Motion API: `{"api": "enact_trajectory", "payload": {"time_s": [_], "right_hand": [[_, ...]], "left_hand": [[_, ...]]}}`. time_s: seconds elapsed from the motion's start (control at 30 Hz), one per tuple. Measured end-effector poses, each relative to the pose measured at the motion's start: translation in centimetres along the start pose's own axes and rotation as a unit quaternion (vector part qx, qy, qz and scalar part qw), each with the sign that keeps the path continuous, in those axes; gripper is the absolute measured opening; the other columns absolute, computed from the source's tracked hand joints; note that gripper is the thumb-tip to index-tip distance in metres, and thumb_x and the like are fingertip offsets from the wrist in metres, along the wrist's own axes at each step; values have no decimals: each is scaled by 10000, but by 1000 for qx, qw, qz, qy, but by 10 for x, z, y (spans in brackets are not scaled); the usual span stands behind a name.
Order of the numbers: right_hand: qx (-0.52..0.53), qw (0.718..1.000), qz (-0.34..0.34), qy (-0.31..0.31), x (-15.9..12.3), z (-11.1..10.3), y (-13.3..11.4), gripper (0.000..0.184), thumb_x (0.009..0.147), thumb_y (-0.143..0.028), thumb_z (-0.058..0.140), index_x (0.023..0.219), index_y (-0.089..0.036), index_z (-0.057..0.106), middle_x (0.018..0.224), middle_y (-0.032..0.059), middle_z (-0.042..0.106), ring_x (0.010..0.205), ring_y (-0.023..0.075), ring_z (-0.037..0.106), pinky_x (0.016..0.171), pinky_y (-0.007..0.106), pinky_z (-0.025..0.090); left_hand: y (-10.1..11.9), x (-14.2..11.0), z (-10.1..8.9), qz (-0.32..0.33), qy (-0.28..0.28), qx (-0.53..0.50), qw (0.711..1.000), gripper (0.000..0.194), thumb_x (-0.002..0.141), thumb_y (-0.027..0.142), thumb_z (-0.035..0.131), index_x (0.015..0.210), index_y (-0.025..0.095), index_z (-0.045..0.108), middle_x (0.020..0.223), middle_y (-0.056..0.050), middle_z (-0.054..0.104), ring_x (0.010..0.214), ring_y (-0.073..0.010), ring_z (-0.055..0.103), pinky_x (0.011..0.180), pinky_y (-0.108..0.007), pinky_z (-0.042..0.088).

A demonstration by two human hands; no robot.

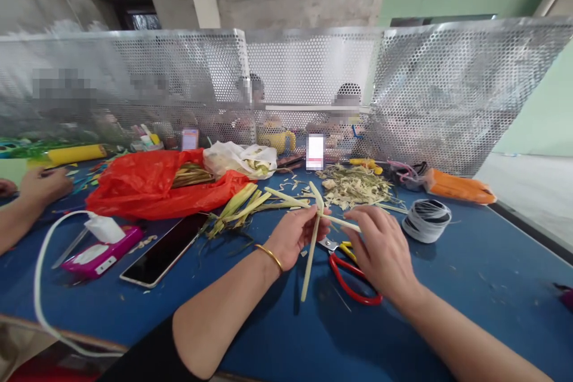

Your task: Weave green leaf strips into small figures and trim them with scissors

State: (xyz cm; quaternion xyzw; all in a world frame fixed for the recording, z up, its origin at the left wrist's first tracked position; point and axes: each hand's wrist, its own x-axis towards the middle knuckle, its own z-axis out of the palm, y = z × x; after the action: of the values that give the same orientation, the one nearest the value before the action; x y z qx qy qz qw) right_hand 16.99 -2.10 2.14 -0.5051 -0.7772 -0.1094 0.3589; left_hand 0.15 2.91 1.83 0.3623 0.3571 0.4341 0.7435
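My left hand (295, 234) pinches the crossing point of several pale green plant strips (310, 265), which stick out in a cross shape. One strip points down toward me and others point up, left and right. The fingers of my right hand (380, 245) are closed around the end of the strip that points right. Below my hands lie red-handled scissors (353, 293) on the blue table (286, 328). A yellow-handled tool (347, 250) is partly hidden behind my right hand. Loose plant strips (239, 206) lie in a bundle left of my left hand.
A heap of plant scraps (358, 185), a roll of grey cord (426, 221) and an orange packet (461, 185) lie to the right. Leftward are a red plastic bag (134, 182), a phone (165, 250) and a purple power strip (102, 256). A co-worker's hand (45, 185) is far left.
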Motion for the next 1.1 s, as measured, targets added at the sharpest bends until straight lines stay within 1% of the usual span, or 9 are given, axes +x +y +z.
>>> {"api": "enact_trajectory", "payload": {"time_s": [0.07,0.2,0.33,0.47,0.57,0.7,0.77,0.93,1.1], "right_hand": [[-24,999,8,-35,4,1,9,215,934,-316,458,1068,-192,572,1008,101,650,940,248,573,828,353,374],[-4,988,31,-149,3,5,11,282,965,-346,384,782,-218,556,651,14,614,629,171,539,657,280,351],[60,980,2,-191,-1,4,2,352,963,-331,354,663,-212,493,584,-8,529,558,137,438,607,262,302],[201,950,118,-208,4,5,7,380,925,-423,412,632,-202,513,572,-21,481,565,127,413,548,244,291],[368,876,258,-175,9,9,15,417,866,-531,482,673,-176,589,618,-14,513,579,114,433,547,234,334],[587,698,363,-189,7,13,14,360,732,-506,687,765,-150,652,619,-13,560,521,76,431,515,213,347],[633,648,385,-176,5,15,11,328,682,-452,751,769,-147,667,574,-20,559,503,67,447,509,200,355],[585,692,419,-59,2,19,7,335,589,-428,810,623,-133,654,476,-24,542,458,68,455,476,203,372],[551,725,410,-47,2,20,8,349,588,-455,799,625,-134,666,474,-23,543,458,76,464,477,217,389]], "left_hand": [[-1,-1,-1,-8,-10,11,1000,261,838,352,605,877,115,708,718,-60,673,618,-111,621,625,-217,510],[-8,2,0,23,9,76,997,209,719,309,730,782,111,702,606,-2,610,501,-72,544,522,-183,450],[-13,6,0,70,36,166,983,164,734,272,695,723,108,700,529,18,564,423,-60,474,435,-184,366],[-9,4,-1,41,29,175,983,155,770,261,638,750,117,691,532,34,543,393,-48,441,404,-180,338],[-6,0,0,6,-33,167,985,254,768,367,645,739,116,671,548,26,551,390,-48,433,392,-183,344],[-10,-8,3,-35,-128,174,976,384,721,492,676,715,109,653,544,6,566,397,-57,437,383,-188,345],[-13,-10,5,-43,-135,179,974,367,704,471,700,740,107,662,528,14,556,400,-53,435,385,-180,332],[-17,-12,8,-40,-99,211,972,306,704,408,709,662,114,638,523,3,579,399,-48,454,412,-173,345],[-17,-11,7,-50,-102,216,970,283,690,384,715,652,113,643,520,-2,586,400,-55,469,419,-176,358]]}}
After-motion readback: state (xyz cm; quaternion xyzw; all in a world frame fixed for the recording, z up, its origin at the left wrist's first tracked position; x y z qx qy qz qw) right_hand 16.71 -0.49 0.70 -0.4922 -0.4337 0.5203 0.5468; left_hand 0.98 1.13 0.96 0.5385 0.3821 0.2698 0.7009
